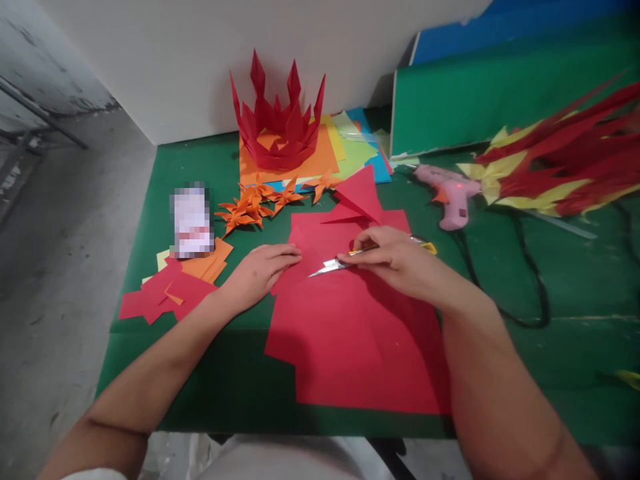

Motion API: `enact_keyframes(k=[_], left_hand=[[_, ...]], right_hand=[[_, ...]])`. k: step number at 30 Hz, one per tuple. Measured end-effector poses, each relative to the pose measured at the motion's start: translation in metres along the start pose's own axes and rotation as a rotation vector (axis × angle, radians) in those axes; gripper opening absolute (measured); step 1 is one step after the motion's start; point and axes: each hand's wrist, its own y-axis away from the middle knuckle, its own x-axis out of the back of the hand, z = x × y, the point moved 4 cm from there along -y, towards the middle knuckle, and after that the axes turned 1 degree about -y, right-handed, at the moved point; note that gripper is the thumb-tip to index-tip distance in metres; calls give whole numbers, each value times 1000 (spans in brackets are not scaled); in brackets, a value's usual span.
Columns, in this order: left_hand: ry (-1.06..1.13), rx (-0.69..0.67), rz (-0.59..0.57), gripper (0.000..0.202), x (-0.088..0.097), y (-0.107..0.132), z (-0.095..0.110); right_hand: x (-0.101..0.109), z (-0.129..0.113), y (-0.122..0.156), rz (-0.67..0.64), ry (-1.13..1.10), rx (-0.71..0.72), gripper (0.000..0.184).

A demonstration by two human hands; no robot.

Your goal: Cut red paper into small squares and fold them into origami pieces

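Head view: the green desk, seen from its near edge. Overlapping red sheets lie from the near edge to the desk's middle, a folded red piece at their far end. The left hand rests on the left side of these sheets, fingers together and extended, gripping nothing visible. The right hand grasps a cutting tool, silvery blade pointing left above the sheets; whether its tip touches the paper cannot be told. Toward the far edge, a red paper crown stands upright on coloured sheets, with orange folded stars just before it. Near the left edge, a blurred phone lies beside paper scraps. Toward the far right corner, a pink glue gun, its red light visible, lies beside a red-and-yellow paper piece.
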Motion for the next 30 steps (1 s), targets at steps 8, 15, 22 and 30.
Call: enact_keyframes(k=[8,15,22,30], left_hand=[[5,14,-9,30,0,-1,0],[-2,3,-1,30,-1,-1,-1],[-15,-19,17,28,0,-1,-1],[-12,-22,-2,29,-1,-1,-2]], right_hand=[[-5,-11,-7,-16,5,22,35],[-6,-14,-7,-64,-28,22,36],[-9,-19,-9,-69,-40,37,36],[-17,-22,-10,-44,-48,96,31]])
